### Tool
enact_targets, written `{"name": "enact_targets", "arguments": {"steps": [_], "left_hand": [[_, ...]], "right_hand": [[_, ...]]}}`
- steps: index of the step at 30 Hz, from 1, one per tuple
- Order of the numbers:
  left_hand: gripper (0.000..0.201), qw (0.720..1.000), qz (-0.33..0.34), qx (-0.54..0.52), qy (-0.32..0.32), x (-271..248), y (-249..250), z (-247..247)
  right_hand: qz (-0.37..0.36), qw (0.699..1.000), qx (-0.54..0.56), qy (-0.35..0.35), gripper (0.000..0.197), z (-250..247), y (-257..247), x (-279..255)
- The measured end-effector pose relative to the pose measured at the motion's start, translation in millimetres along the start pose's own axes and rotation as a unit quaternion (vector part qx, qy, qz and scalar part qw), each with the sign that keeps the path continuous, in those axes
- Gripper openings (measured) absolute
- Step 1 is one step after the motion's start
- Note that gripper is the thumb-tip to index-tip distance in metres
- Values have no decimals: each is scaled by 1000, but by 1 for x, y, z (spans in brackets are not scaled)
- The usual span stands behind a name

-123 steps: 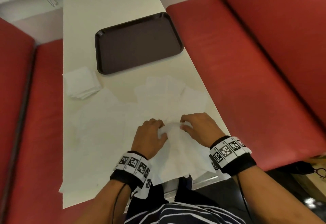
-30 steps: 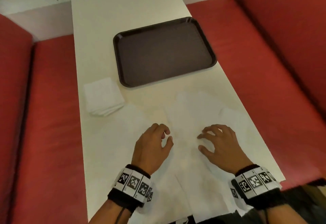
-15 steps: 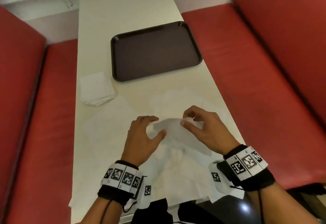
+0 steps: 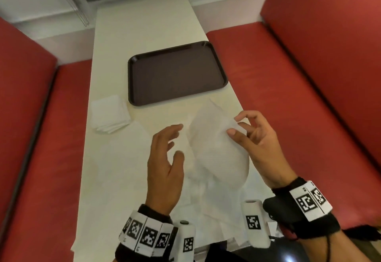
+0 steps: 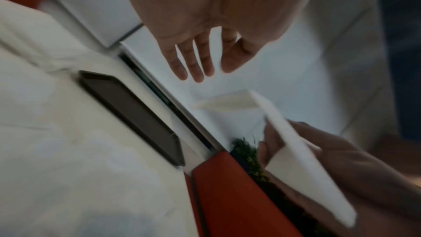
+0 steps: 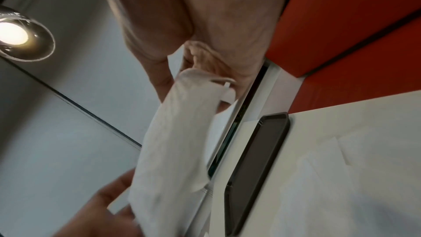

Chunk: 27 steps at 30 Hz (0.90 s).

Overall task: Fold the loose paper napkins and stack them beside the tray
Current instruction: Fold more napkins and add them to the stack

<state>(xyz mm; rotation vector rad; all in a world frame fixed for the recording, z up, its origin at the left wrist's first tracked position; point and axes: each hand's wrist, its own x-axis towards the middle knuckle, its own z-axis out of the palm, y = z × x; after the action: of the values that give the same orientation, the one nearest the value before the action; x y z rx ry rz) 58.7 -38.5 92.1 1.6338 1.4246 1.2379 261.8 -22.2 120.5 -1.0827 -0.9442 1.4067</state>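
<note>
My right hand point(image 4: 245, 132) pinches a white paper napkin point(image 4: 214, 144) by its upper corner and holds it up above the table; the sheet hangs bowed below the fingers point(image 6: 180, 132). My left hand point(image 4: 167, 152) hovers just left of the sheet, fingers straight and spread, holding nothing point(image 5: 198, 60). Several loose napkins point(image 4: 127, 158) lie flat on the near part of the table. A stack of folded napkins point(image 4: 110, 116) sits left of the dark brown tray point(image 4: 177, 74).
The narrow white table point(image 4: 144, 26) runs away from me between two red bench seats point(image 4: 299, 97). The tray lies across the middle of the table, reaching its right edge. A wall with a window ledge closes the far end.
Both hands were pinching the napkin low over the table; now the right hand has lifted it up and to the right, and the left hand has let go and opened.
</note>
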Motion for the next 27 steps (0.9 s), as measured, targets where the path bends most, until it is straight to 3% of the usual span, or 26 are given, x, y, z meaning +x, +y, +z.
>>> {"name": "enact_targets", "arguments": {"steps": [4, 7, 9, 12, 14, 16, 20, 22, 24, 26, 27], "left_hand": [[70, 985, 98, 135, -48, -2, -12, 2], [52, 981, 128, 141, -39, 5, -10, 4], [33, 987, 134, 89, -20, 10, -7, 0], [36, 997, 27, -39, -60, 17, 1, -9], [40, 992, -33, -84, -89, 20, -1, -16], [38, 986, -71, -117, -95, 24, -6, -25], [33, 969, -162, -158, -101, 33, -19, -48], [23, 949, -221, -201, -98, 37, -29, -62], [35, 923, -280, -251, -82, 42, -37, -78], [42, 923, -291, -237, -84, 45, -47, -93], [36, 933, -279, -208, -95, 47, -52, -99]], "right_hand": [[-3, 1000, 26, 9, 27, 3, 1, -1], [-11, 1000, 14, 9, 28, 10, 2, -1], [-35, 998, -52, 26, 28, 14, 4, -1], [-67, 976, -203, 43, 39, 20, 9, 2], [-36, 963, -266, 35, 54, 24, 13, 7], [11, 964, -266, 3, 53, 32, 15, 10], [23, 979, -202, -14, 23, 62, 24, 19], [27, 980, -196, 3, 23, 79, 33, 27], [31, 979, -199, 23, 25, 96, 44, 37], [31, 976, -212, 37, 26, 113, 56, 48], [32, 975, -218, 37, 26, 122, 62, 53]]}}
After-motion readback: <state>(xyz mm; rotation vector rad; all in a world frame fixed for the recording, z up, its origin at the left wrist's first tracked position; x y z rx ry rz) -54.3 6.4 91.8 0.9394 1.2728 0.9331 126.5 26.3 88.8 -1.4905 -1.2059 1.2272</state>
